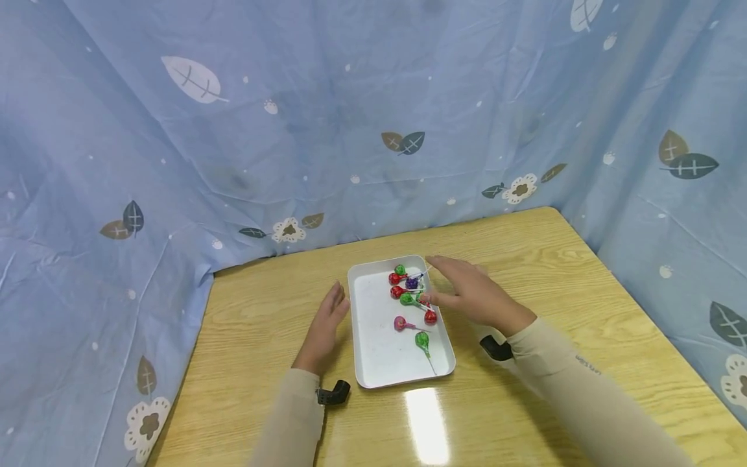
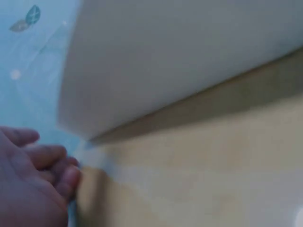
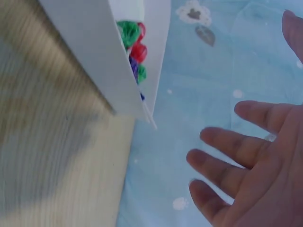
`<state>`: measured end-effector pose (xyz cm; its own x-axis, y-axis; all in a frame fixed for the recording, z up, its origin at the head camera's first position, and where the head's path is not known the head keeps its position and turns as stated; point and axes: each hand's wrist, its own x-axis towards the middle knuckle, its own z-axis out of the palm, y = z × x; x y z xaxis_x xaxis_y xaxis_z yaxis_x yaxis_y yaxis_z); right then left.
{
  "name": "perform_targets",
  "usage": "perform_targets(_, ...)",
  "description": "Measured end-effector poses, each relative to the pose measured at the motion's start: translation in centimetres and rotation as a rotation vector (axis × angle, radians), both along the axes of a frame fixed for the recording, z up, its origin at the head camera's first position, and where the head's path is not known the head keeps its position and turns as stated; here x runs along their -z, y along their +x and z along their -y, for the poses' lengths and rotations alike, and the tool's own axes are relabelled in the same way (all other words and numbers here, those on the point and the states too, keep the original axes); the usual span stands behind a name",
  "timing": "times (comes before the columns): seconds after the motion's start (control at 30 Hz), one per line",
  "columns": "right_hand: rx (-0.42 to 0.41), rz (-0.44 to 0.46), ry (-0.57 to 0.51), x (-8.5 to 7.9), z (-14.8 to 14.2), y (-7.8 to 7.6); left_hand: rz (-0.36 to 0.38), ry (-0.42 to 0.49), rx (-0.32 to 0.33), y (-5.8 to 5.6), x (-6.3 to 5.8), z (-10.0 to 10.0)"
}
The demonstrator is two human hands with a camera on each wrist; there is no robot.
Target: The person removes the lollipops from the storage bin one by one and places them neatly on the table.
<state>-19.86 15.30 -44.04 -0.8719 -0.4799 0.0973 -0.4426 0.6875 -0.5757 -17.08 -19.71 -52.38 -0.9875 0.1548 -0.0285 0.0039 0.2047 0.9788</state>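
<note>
Blue cloth (image 1: 303,78) hangs behind worktop (image 1: 257,324) and along both sides. On cloth: big white leaf (image 1: 195,79) up high, brown leaf (image 1: 391,141) beside dark leaf (image 1: 412,143) near middle, white flower (image 1: 288,230) with brown center lower down, little white spots (image 1: 271,107). Worktop yellow wood with wavy lines. Bright white light patch (image 1: 427,425) shines on near part.

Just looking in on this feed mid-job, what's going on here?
A person's left hand is beside the left side of a white tray on a wooden table; the right hand, fingers apart, is at its right edge. Neither appears to grip anything. Lollipops lie in the tray, mostly clustered toward its far right, with a pink one and a green one nearer.
</note>
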Motion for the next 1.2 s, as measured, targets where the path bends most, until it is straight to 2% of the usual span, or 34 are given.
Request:
perform_targets(0.17, -0.033, 0.075, -0.086, 0.4, 0.8, 0.7, -0.033, 0.053, -0.015, 1.2, 1.2, -0.7)
perform_targets(0.3, -0.043, 0.108, -0.112, 0.9, 1.3, 1.2, -0.065, 0.094, 0.017, 1.6, 1.6, -0.7)
perform_targets(0.43, -0.068, 0.078, -0.126, 1.3, 1.9, 1.5, -0.059, 0.126, 0.045, 1.7, 1.7, -0.8)
perform_targets(0.6, -0.118, 0.042, -0.18, 1.6, 2.9, 1.6, -0.046, 0.136, 0.044, 1.7, 1.5, -0.8)
perform_targets(0.9, -0.135, 0.084, -0.273, 2.7, 3.8, 1.6, -0.039, 0.133, 0.023, 1.3, 1.7, -0.8)
perform_targets(1.07, -0.134, 0.136, -0.32, 3.1, 4.3, 1.6, -0.037, 0.144, 0.014, 1.4, 1.8, -0.8)
perform_targets(1.2, -0.144, 0.17, -0.325, 3.5, 4.7, 1.5, -0.04, 0.139, 0.003, 1.4, 1.8, -0.9)
